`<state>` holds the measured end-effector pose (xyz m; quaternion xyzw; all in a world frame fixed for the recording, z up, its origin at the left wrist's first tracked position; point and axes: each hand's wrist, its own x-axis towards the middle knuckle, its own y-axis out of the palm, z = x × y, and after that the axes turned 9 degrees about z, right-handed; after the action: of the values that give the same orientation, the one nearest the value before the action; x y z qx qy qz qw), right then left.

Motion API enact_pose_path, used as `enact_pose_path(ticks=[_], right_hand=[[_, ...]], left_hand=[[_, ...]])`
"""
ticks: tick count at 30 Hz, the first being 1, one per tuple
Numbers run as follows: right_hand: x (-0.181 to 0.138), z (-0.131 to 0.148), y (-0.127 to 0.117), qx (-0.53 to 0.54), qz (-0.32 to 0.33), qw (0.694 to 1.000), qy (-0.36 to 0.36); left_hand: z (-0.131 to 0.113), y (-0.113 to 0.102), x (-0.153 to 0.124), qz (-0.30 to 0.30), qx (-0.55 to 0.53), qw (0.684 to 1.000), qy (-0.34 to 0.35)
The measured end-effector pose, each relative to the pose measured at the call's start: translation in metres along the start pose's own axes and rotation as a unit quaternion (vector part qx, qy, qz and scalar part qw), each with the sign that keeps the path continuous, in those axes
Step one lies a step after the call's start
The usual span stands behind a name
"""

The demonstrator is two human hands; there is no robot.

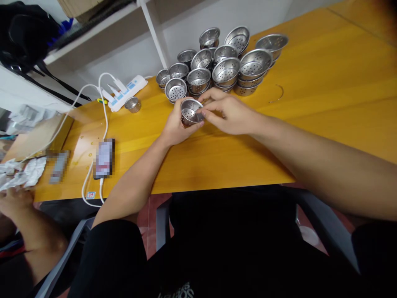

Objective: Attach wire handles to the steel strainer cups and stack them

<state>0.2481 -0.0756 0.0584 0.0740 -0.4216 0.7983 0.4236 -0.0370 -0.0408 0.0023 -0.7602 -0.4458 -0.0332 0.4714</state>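
Note:
My left hand [174, 129] is wrapped round a small perforated steel strainer cup [190, 111], held just above the yellow table [310, 107]. My right hand [228, 114] comes in from the right, its fingertips pinched at the cup's rim; what they pinch is too small to make out. Just behind the hands stands a cluster of several like strainer cups [217, 62], some stacked.
One lone small cup [133, 104] sits by a white power strip [125, 93] with cables. A thin wire ring [277, 94] lies right of the cluster. A phone [104, 158] lies at the table's left. Another person's hand [14, 198] is at far left by crumpled paper [21, 173].

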Motion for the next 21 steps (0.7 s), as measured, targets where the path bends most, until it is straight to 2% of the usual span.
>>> enact_pose_path(ticks=[3,10,14,18,21], right_hand=[[0.000,-0.001,0.001,-0.007,0.021,1.000,-0.009],[0.000,-0.009,0.008,-0.017,0.014,1.000,-0.019],[0.000,-0.003,0.010,-0.022,0.004,0.999,-0.023],[-0.004,0.017,-0.010,-0.058,-0.058,0.996,-0.038],[-0.008,0.023,-0.040,-0.120,-0.133,0.982,-0.061]], left_hand=[[-0.007,-0.003,0.002,0.001,0.010,1.000,0.000],[-0.012,-0.008,0.003,-0.004,0.016,1.000,-0.002],[-0.016,-0.013,0.004,-0.012,0.017,1.000,0.003],[-0.005,-0.029,0.008,-0.082,0.038,0.996,-0.007],[0.020,-0.054,0.008,-0.197,0.045,0.979,-0.003]])
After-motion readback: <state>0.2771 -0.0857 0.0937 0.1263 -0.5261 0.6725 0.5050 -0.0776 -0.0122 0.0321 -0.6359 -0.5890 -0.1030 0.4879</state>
